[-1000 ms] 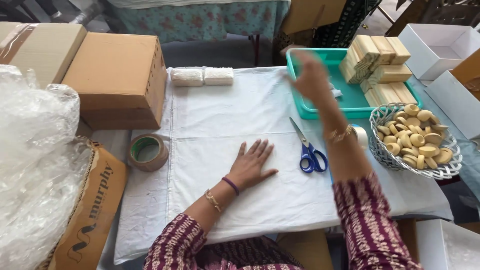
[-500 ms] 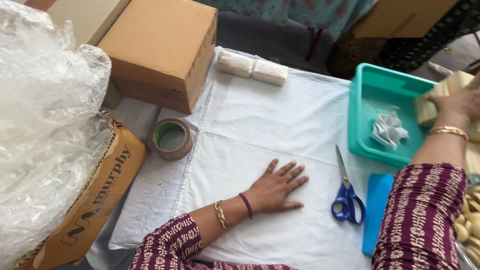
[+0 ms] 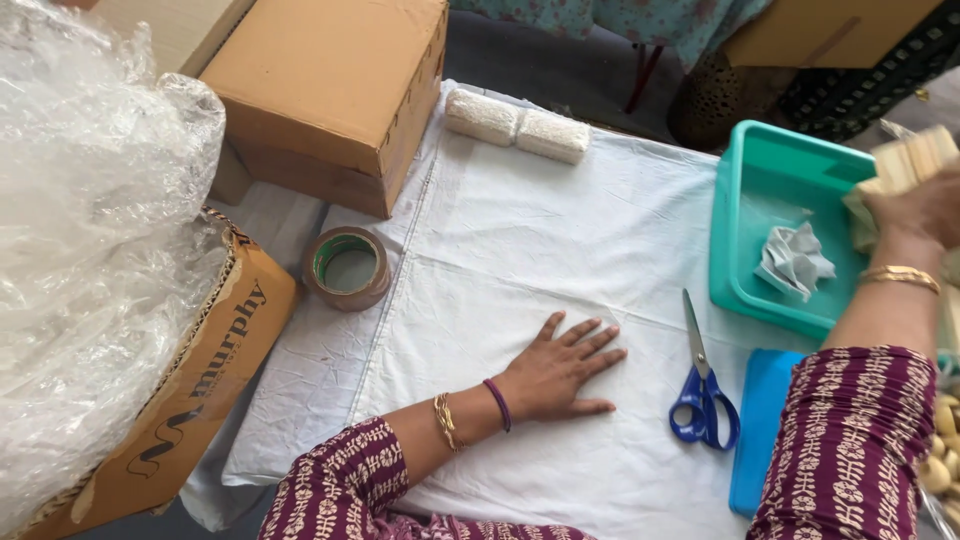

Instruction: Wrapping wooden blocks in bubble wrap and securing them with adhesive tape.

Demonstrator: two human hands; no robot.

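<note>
While the left hand lay flat, fingers spread, on the white cloth-covered counter, the right hand gripped a stack of pale wooden blocks at the frame's right edge.

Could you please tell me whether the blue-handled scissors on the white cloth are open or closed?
Closed. The scissors lie flat on the white cloth, blades together in one straight line, between the left hand and the teal tray.
</note>
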